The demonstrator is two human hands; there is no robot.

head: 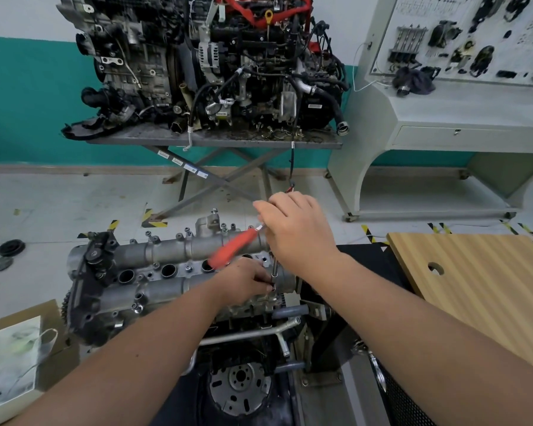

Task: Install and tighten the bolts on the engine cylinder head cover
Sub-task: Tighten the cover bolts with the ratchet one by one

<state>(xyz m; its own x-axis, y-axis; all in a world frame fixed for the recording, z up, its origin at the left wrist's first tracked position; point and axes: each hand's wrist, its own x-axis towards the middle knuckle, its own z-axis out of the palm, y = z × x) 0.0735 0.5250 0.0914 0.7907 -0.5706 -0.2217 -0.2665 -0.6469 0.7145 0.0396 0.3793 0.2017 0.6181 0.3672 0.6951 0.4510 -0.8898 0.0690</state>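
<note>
While the right hand [296, 229] grips the head of a red-handled ratchet [233, 248], the left hand [246, 279] pinches its extension [274, 272] at a bolt [272, 286] on the cover [166, 272] near its right end.

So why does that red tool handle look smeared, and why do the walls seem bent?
Head view: the red handle is motion-blurred, swinging under the right hand; the left hand and cylinder head cover stay sharp. The wide-angle lens curves the edges; lighting is even, without harsh glare.
</note>
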